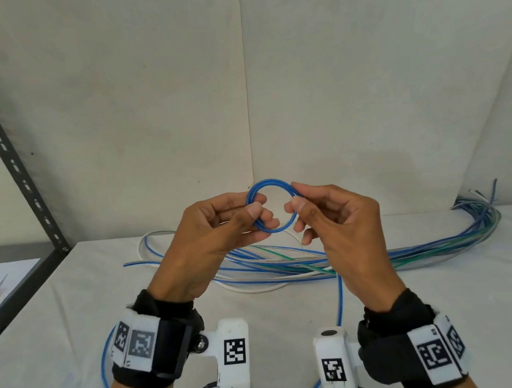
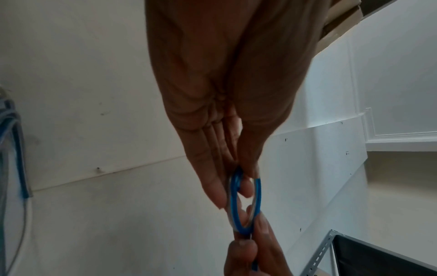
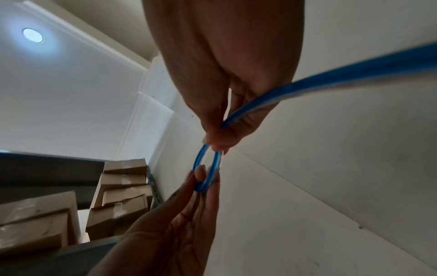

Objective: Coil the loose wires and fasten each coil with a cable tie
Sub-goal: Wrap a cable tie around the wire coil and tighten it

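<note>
Small round coil of blue wire (image 1: 271, 206), a couple of turns, held upright in mid-air above the table, its tail trailing down to the cloth and curving toward the near edge. Behind it, loose bundle of blue, green and white wires (image 1: 375, 257) sprawled flat, ends fanned at far right.
</note>
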A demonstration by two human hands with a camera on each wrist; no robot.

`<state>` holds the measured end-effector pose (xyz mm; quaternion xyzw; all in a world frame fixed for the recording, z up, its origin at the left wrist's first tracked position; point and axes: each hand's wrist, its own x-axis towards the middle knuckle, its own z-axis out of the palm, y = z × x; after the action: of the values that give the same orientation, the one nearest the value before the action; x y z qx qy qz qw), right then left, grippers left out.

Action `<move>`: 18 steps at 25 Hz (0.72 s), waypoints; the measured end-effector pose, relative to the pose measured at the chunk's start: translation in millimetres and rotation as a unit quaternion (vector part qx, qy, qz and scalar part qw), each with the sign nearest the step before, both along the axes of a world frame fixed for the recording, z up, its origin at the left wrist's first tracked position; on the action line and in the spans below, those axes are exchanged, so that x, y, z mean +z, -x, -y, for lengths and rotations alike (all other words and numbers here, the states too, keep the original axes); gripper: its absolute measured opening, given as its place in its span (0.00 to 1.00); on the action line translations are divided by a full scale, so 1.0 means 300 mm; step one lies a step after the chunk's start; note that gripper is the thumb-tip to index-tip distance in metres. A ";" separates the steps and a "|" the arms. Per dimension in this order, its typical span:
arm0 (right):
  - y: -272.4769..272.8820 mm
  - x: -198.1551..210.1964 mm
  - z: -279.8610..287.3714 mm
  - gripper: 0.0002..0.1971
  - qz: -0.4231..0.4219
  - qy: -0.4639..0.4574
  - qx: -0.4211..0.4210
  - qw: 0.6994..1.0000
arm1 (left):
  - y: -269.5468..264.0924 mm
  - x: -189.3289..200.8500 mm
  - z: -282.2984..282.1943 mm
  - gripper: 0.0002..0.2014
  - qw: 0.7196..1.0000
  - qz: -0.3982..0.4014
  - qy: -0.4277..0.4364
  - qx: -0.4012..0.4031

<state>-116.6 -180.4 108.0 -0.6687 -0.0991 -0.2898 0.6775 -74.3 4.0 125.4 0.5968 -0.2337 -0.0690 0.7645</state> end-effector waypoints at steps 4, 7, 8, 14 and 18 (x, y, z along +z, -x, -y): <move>0.010 0.006 0.016 0.09 -0.008 0.105 0.033 0.994 | 0.002 0.011 0.014 0.22 0.997 -0.056 -0.029 -0.055; 0.023 0.006 0.013 0.10 -0.017 0.176 0.039 0.983 | 0.009 0.008 0.034 0.23 0.993 -0.071 -0.060 -0.071; 0.023 0.004 0.013 0.10 -0.017 0.196 0.034 0.980 | 0.008 0.004 0.036 0.23 0.993 -0.059 -0.079 -0.062; 0.020 -0.004 0.025 0.09 0.017 0.285 0.019 0.958 | 0.017 -0.012 0.028 0.26 0.975 0.067 -0.214 -0.002; 0.024 0.009 0.035 0.10 -0.008 0.241 0.033 0.970 | 0.036 -0.012 0.075 0.23 0.985 0.042 -0.167 0.032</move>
<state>-123.8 -190.8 110.8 -0.8112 -0.1824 -0.2291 0.5062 -85.1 -18.4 121.8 0.7255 -0.2313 -0.0576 0.6456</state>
